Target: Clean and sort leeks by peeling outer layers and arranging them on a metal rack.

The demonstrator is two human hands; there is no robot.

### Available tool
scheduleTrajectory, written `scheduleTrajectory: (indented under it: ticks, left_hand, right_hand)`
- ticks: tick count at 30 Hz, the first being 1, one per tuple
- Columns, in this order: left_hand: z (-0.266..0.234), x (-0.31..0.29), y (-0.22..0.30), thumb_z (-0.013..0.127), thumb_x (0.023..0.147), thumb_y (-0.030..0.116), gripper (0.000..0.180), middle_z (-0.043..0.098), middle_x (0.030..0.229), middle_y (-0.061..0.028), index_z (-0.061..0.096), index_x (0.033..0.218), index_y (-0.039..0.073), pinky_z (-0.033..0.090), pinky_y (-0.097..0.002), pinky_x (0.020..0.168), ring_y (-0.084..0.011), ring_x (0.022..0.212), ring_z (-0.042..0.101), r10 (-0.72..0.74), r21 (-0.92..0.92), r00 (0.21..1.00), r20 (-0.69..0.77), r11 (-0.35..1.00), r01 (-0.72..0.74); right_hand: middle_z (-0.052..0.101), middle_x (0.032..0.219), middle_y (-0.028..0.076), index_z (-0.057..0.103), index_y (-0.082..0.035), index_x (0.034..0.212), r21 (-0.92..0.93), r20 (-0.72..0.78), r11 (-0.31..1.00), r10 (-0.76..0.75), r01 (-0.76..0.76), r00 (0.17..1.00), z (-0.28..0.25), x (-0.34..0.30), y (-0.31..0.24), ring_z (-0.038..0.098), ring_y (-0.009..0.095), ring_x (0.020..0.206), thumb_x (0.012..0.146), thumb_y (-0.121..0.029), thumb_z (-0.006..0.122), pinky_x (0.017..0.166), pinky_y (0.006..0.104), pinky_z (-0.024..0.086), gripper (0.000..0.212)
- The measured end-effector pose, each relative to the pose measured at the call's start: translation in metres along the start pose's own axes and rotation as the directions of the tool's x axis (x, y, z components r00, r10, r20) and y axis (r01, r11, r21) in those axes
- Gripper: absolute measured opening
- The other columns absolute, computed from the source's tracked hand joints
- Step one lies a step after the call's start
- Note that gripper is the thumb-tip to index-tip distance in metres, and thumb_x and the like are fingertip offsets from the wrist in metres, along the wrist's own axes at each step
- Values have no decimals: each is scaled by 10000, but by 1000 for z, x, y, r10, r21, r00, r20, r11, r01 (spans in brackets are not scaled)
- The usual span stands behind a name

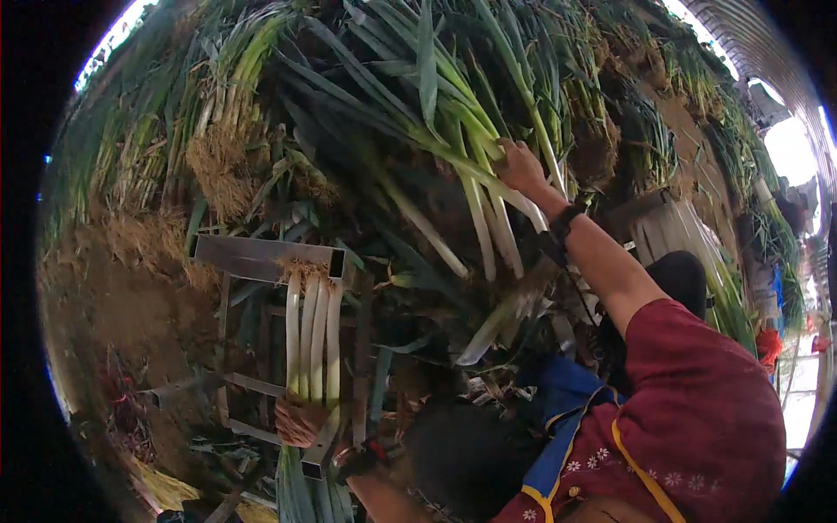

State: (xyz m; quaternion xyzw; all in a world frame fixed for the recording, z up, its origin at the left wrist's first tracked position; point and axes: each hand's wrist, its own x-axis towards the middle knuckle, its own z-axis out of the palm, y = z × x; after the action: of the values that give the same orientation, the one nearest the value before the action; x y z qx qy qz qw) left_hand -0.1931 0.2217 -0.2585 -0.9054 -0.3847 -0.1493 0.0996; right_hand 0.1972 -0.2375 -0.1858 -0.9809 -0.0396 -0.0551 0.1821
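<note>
Reaching up and forward, the right hand (523, 168) is curling its fingers onto the loose leeks (484, 228), near where their white stalks are turning green. Its grip is looking partly closed; number of stalks held: cannot tell. These leeks are lying in the upper middle of the view, their dark leaves fanning toward the top edge and their pale ends pointing down.

Left hand (301, 424): closing across the bundled leeks (314, 340), fingers wrapping the stalks just where white is passing into green. The wrist is partly hiding behind a bar. Four pale stalks are showing side by side, lying within the metal frame (266, 256); their root ends are sitting against its square tube, and their green leaves are running down past the hand to the lower edge.

Surroundings: rooted leeks (228, 166) are heaping along the upper left, brown roots hanging below their stalks. More white leeks (678, 234) are lying beyond the right forearm. Bare soil (157, 305) is showing left of the frame. The person is wearing a maroon shirt (697, 383), a blue apron (558, 392) with yellow edging and a dark wristband (567, 225) on the right wrist.
</note>
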Motion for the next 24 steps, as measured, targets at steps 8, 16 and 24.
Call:
scheduleTrajectory:
  ticks: [8, 16, 24]
  left_hand:
    - [-4, 5, 9, 587, 846, 332, 308, 583, 955, -84, 565, 1059, 111, 401, -400, 837, -273, 928, 563, -10, -15, 1000, -27, 1000, 10]
    - [-1, 4, 4, 596, 825, 319, 284, 581, 929, -75, 568, 1022, 117, 399, -395, 823, -264, 906, 563, -26, -2, 999, -35, 1000, 26]
    - [-3, 4, 2, 605, 804, 306, 260, 578, 902, -66, 571, 986, 123, 397, -390, 808, -254, 884, 564, -45, -1, 997, -67, 999, 45]
  right_hand:
    - [627, 909, 215, 533, 5, 1161, 149, 199, 987, 26, -57, 980, -9, 16, 14, 639, 379, 828, 819, -247, 691, 720, 488, 501, 453]
    - [578, 873, 127, 505, 52, 1190, 736, 673, -78, -20, -672, 739, -98, -55, -74, 561, 186, 669, 947, -146, 531, 559, 344, 487, 314]
    - [484, 865, 71, 374, 60, 1343, 174, 549, -532, -646, -828, 531, -156, -93, -119, 466, 107, 652, 978, -198, 493, 514, 219, 443, 463]
